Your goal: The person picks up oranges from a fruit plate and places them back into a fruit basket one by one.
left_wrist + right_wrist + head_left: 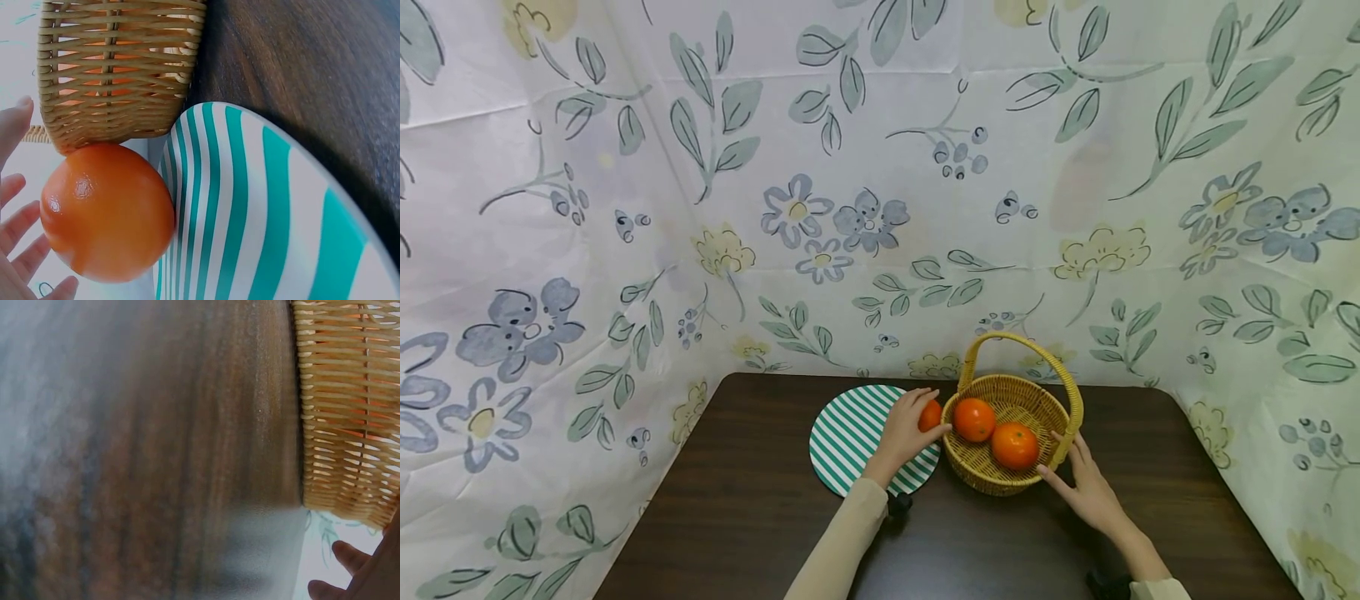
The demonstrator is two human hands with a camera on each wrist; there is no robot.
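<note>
My left hand reaches over a round green-and-white striped mat, spread around an orange. In the left wrist view that orange sits at the mat's edge against the wicker basket, with the fingers loosely extended beside it. Two more oranges, one at the left and one nearer the front, lie inside the yellow basket. My right hand holds the basket's right rim near the handle foot, its thumb at the outside.
The basket's tall arched handle rises over its opening. Dark wood tabletop extends around the mat and basket. A floral cloth hangs along the table's back and sides.
</note>
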